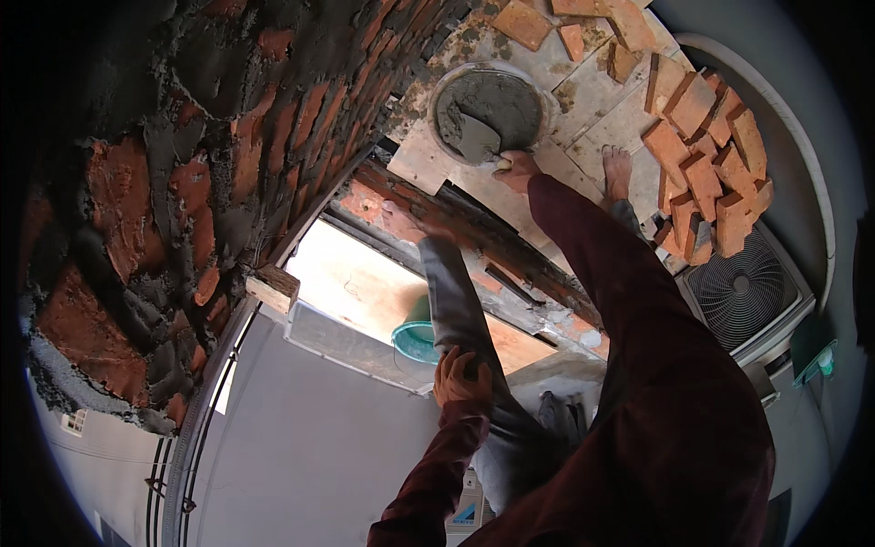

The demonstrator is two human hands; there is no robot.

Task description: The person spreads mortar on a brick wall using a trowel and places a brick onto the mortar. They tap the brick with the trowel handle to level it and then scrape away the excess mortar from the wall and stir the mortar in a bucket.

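My right hand is closed on the handle of a trowel at the near rim of a round tub. The trowel's blade lies in the wet grey mortar inside that tub. Lower down, my left hand rests on my bent left knee, its fingers spread over the grey trouser leg and holding nothing. A roughly mortared brick wall rises along the left side.
Loose orange bricks are heaped on the boards at the right, above a fan unit. More brick pieces lie at the far end. A green bucket stands below my left leg. A wood block juts by the wall.
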